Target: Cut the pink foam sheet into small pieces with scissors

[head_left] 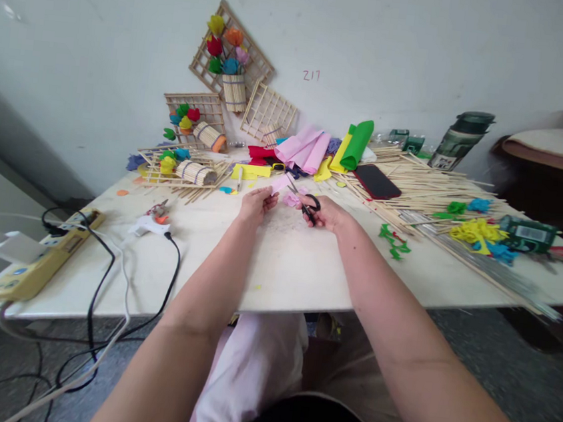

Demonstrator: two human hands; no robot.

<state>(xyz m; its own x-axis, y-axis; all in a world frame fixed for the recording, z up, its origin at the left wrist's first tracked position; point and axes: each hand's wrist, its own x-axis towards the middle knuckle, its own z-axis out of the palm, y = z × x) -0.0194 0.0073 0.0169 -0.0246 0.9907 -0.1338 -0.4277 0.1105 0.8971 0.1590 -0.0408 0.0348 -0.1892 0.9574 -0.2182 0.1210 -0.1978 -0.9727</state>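
My left hand is closed on a small piece of pale pink paper, pinched between thumb and fingers. My right hand grips black-handled scissors, fingers in the loops. The scissor blades point up and left toward the pink paper; whether they touch it I cannot tell. Pink scraps lie on the white table between my hands. Behind them are rolled pink paper, a green paper roll and a yellow paper sheet.
A hot glue gun and a power strip with cables occupy the left. Stick lattices with paper flowers lean on the wall. To the right are a phone, many thin sticks, a dark bottle and green scraps.
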